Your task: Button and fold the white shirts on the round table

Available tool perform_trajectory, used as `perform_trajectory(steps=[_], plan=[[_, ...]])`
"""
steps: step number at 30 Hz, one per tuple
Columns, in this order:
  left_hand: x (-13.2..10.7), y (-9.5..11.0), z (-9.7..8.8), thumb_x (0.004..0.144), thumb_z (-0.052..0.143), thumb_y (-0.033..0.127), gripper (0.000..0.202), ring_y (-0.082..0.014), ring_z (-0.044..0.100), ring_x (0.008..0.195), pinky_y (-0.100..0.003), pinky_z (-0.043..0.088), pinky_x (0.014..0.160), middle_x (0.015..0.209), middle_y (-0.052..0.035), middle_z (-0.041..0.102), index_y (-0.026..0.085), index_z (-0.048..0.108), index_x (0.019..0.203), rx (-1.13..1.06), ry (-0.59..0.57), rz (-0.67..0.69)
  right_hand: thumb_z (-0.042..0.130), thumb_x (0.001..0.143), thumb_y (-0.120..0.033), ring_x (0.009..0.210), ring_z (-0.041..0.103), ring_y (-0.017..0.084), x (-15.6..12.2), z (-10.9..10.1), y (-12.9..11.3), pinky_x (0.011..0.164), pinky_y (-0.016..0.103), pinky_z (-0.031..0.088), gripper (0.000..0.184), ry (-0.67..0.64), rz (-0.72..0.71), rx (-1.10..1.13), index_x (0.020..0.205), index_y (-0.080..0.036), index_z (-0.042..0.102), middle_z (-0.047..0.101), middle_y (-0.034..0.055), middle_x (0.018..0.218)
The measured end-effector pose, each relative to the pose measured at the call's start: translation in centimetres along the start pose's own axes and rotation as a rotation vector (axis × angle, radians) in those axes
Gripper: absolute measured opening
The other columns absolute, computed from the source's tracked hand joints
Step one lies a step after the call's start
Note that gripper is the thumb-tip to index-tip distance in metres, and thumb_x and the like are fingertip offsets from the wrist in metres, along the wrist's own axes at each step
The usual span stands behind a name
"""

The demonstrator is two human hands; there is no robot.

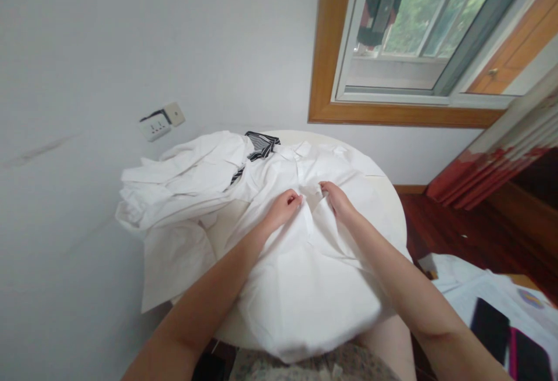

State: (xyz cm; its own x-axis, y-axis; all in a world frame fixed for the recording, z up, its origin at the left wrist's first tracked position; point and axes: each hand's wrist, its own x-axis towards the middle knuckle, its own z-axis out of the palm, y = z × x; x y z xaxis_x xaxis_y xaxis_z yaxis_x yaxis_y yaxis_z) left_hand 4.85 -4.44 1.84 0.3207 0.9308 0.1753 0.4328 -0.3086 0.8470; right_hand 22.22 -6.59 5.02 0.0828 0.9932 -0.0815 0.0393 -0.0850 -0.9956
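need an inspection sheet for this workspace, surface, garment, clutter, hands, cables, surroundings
surface: round pale table, largely covered by cloth
job's things: white shirt, spread out, wrinkled
clutter: crumpled white cloth with black-striped fabric at the left; two dark phone-like items at lower right
grippers: left hand and right hand both pinch the shirt
cables: nothing seen
surroundings: white wall, socket, window, red-and-white curtain

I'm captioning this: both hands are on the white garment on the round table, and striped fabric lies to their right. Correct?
Not quite: the head view shows the striped fabric to the left of the left hand and right hand. Both are on the white garment on the round table.
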Motion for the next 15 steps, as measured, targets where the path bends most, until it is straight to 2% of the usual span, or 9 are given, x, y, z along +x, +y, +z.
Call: perform_trajectory(steps=[3,6,9,15], plan=[[-0.9,-0.5,0.6,0.085,0.05,0.036,0.021,-0.0116,0.046,0.061,-0.023,0.034,0.058,0.062,0.0048,0.048,0.019,0.051,0.073,-0.062,-0.08,0.05,0.04,0.07,-0.043,0.072,0.052,0.019,0.0,0.6,2.6,0.068,0.028,0.042,0.023,0.052,-0.059,-0.073,0.064,-0.023,0.049,0.056,-0.0004,0.066],[-1.4,-0.3,0.7,0.085,0.051,0.035,0.021,-0.0114,0.046,0.061,-0.023,0.034,0.058,0.064,0.0041,0.05,0.018,0.053,0.073,-0.017,-0.126,0.083,0.042,0.074,-0.042,0.07,0.047,0.017,-0.6,0.7,3.9,0.068,0.027,0.038,0.024,0.011,-0.154,-0.154,0.063,-0.022,0.048,0.051,-0.0021,0.065],[-1.4,-0.3,0.5,0.086,0.05,0.031,0.018,-0.0118,0.046,0.063,-0.024,0.035,0.06,0.067,0.0034,0.051,0.018,0.054,0.075,0.063,-0.154,0.123,0.047,0.077,-0.039,0.068,0.048,0.015,-1.1,0.3,4.1,0.068,0.026,0.038,0.022,-0.098,-0.221,-0.174,0.069,-0.02,0.054,0.051,-0.0032,0.065],[-1.5,-0.4,0.5,0.088,0.045,0.028,0.016,-0.0135,0.05,0.073,-0.024,0.04,0.069,0.075,0.0013,0.055,0.018,0.054,0.079,0.088,-0.178,0.149,0.059,0.079,-0.044,0.078,0.056,0.016,-1.2,-0.5,4.1,0.072,0.027,0.044,0.028,-0.23,-0.228,-0.163,0.089,-0.018,0.065,0.066,0.0017,0.082]])
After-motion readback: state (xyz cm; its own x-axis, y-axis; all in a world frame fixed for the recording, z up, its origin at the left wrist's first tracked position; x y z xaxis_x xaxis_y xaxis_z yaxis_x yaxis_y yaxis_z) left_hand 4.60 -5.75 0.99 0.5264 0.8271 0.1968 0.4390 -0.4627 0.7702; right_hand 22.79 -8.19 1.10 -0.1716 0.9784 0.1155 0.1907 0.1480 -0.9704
